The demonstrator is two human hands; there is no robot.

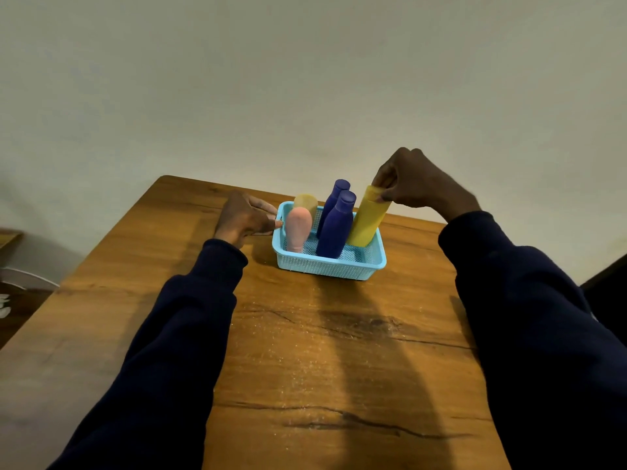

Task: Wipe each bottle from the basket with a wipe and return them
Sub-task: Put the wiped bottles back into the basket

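A light blue mesh basket (325,264) stands on the wooden table. In it stand a pink bottle (298,228), a pale yellow bottle (306,200) behind it, two dark blue bottles (336,228) and a tall yellow bottle (366,218) at the right, leaning. My right hand (417,181) pinches the top of the tall yellow bottle, whose base sits in the basket. My left hand (246,215) rests against the basket's left rim, fingers touching it. No wipe is visible.
The wooden table (322,351) stretches toward me, with my dark sleeves over it. A plain wall rises behind the table's far edge. At the left, beyond the table edge, lies floor with a white object (20,276).
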